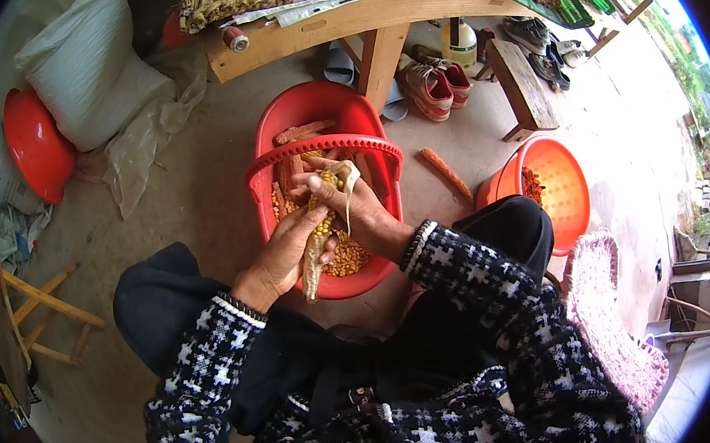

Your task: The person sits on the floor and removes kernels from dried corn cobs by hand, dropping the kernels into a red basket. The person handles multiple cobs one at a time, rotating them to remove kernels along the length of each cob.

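Both my hands grip one partly shelled corn cob (321, 228) above a red plastic basket (316, 99). My left hand (280, 249) wraps its lower part, where the tip is bare of kernels. Around the upper part is my right hand (367, 210), beside a strip of dry husk (349, 180). Yellow kernels still cover the cob's middle. Loose kernels (347, 255) lie in the basket's near end, and several reddish bare cobs (303, 131) fill its far end. The basket's arched handle (321, 142) crosses over it, just beyond my fingers.
A bare cob (445, 173) lies on the floor by an orange bucket (569, 192). Further off are a wooden bench leg (385, 62), sneakers (432, 87) and a small wooden stool (522, 87). White sacks (86, 68) and a red basin (35, 145) stand at left.
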Tool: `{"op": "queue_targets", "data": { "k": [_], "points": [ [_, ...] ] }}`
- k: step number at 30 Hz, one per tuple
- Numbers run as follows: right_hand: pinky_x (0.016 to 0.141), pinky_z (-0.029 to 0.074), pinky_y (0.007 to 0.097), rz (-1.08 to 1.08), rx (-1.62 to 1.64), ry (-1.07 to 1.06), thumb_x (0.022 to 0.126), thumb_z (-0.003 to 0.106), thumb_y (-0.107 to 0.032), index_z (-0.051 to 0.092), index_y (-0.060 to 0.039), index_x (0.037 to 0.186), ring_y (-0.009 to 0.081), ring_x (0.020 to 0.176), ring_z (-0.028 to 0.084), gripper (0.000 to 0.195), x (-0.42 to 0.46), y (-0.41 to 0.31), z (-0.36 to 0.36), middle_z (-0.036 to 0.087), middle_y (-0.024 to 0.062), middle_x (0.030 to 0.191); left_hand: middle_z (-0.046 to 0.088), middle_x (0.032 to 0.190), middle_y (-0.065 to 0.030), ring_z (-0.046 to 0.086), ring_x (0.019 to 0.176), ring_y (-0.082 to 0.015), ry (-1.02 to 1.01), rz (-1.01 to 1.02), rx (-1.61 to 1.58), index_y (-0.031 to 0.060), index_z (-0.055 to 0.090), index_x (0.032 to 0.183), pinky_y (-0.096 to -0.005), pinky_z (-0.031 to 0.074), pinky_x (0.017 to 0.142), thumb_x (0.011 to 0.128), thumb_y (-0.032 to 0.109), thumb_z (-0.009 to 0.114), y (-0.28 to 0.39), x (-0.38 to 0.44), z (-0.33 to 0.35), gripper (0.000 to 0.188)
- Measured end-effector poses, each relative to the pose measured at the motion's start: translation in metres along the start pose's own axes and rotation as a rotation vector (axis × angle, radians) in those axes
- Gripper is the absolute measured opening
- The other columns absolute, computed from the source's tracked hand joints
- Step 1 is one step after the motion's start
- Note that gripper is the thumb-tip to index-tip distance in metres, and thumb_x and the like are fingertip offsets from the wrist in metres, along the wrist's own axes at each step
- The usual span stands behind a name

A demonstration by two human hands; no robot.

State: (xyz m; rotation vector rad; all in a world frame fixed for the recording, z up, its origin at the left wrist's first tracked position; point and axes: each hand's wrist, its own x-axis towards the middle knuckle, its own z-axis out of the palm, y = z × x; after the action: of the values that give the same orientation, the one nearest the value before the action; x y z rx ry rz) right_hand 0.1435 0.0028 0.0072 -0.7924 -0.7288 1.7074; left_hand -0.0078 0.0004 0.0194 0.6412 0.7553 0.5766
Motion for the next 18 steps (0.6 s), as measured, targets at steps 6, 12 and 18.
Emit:
{"op": "queue_targets", "data": {
  "k": [6,12,18],
  "points": [
    [0.085,0.050,0.0302,0.010,-0.130,-0.109,0.099,0.057,-0.027,0.037,-0.0035,0.144,0.0121,0.100,0.056,0.055,0.002,-0.002,-0.015,0.057,0.0036,0.115,0.049,0.088,-0.0030,0.040,0.054,-0.0058,-0.097,-0.057,-0.185,0.0138,0.047,0.116,-0.0178,0.033,0.043,0.103,0.036,0.044,0.001,0.002,-0.008,0.026],
    [0.081,0.052,0.0281,0.026,0.040,-0.218,0.101,0.053,-0.023,0.034,-0.0027,0.146,0.0156,0.106,0.057,0.053,0.003,-0.009,-0.014,0.058,0.0068,0.118,0.047,0.087,-0.0029,0.038,0.055,-0.0045,-0.279,-0.076,-0.285,0.0095,0.047,0.116,-0.0164,0.032,0.042,0.103,0.038,0.044,0.008,0.002,-0.020,0.031],
    [0.080,0.053,0.0275,-0.012,0.038,-0.159,0.093,0.067,-0.017,0.034,-0.0018,0.145,0.0139,0.100,0.061,0.063,0.011,0.003,-0.017,0.061,0.0052,0.113,0.046,0.074,0.0018,0.046,0.062,-0.0041,-0.082,-0.035,-0.059,0.0047,0.053,0.100,-0.0164,0.036,0.046,0.096,0.018,0.059,0.015,-0.005,0.000,0.015]
  ]
}}
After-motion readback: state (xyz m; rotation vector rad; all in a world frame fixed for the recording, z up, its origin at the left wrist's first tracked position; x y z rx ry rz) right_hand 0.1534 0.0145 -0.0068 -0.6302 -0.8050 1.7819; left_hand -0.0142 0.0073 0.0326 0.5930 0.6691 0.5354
